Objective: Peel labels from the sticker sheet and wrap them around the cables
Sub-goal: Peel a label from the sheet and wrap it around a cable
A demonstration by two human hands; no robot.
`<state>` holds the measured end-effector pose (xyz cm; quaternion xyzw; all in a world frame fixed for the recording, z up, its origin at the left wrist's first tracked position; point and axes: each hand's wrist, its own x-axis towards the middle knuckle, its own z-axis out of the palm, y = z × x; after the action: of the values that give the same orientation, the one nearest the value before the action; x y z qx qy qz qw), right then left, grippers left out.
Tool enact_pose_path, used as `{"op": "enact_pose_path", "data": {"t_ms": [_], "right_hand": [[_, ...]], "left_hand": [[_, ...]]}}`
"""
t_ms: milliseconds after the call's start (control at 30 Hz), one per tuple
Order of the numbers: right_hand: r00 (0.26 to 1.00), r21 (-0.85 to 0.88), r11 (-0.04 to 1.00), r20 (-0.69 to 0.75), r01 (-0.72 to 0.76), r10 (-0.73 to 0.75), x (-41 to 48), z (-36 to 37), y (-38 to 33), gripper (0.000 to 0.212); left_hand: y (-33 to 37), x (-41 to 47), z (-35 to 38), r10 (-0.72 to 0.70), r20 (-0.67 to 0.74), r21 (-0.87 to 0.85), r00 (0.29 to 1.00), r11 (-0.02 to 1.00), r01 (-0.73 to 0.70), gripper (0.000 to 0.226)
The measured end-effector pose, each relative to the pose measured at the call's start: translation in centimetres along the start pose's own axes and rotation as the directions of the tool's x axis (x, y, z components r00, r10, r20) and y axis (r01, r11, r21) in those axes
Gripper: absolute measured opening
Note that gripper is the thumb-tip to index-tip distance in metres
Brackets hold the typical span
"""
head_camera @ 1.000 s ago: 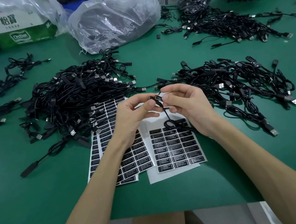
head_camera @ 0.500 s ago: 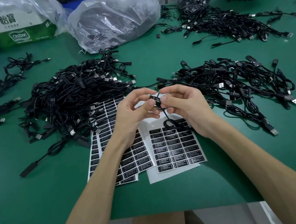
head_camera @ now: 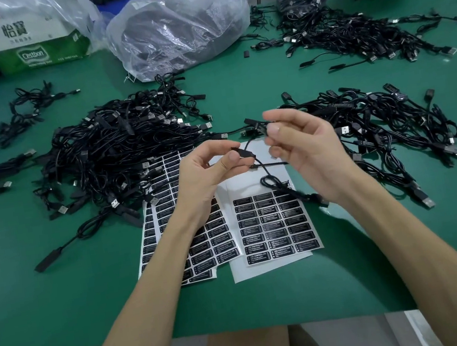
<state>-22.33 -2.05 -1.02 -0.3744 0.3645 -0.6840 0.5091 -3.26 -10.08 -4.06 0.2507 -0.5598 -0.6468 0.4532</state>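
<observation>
My left hand [head_camera: 207, 176] pinches the black inline block of a thin black cable [head_camera: 244, 154] between thumb and fingers, above the sticker sheets. The cable drops into a small loop and trails down to the right, under my right wrist. My right hand [head_camera: 306, 149] hovers just right of the cable with loosely curled fingers and holds nothing that I can see. Two sheets of black labels lie on the green table: the right sticker sheet [head_camera: 276, 225], its top rows bare, and the left sticker sheet [head_camera: 165, 212], partly under my left forearm.
A big pile of black USB cables [head_camera: 128, 146] lies left of the sheets, another pile [head_camera: 386, 125] to the right, a third pile [head_camera: 348, 33] far right. Clear plastic bags [head_camera: 178, 23] and a cardboard box [head_camera: 33, 45] stand at the back. The table edge [head_camera: 244, 326] is near me.
Both hands were pressed together around the cable's block. Now my right hand has let go and moved up and right, while my left hand keeps the cable.
</observation>
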Motion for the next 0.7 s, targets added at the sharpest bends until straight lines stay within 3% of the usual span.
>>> {"op": "enact_pose_path", "data": {"t_ms": [100,367,500,700], "right_hand": [[0.994,-0.047,0.996,0.08,-0.074,0.077,-0.3,1.0,1.2,0.032],[0.996,-0.08,0.993,-0.021,-0.089,0.087,-0.2,1.1,1.6,0.024],[0.993,-0.281,0.958,-0.119,-0.061,0.028,0.0,0.8,1.5,0.019],[0.993,-0.416,0.908,-0.118,-0.052,0.003,-0.2,1.0,1.6,0.019]], "left_hand": [[-0.1,0.0,0.0,0.01,0.008,0.039,1.0,0.999,-0.01,0.025],[-0.1,0.1,0.2,0.026,0.029,0.147,0.999,0.989,-0.03,0.019],[-0.1,0.1,0.1,0.038,0.018,0.147,0.999,0.988,-0.041,0.017],[0.0,0.1,0.1,0.038,0.026,0.131,0.999,0.99,-0.041,0.021]]}}
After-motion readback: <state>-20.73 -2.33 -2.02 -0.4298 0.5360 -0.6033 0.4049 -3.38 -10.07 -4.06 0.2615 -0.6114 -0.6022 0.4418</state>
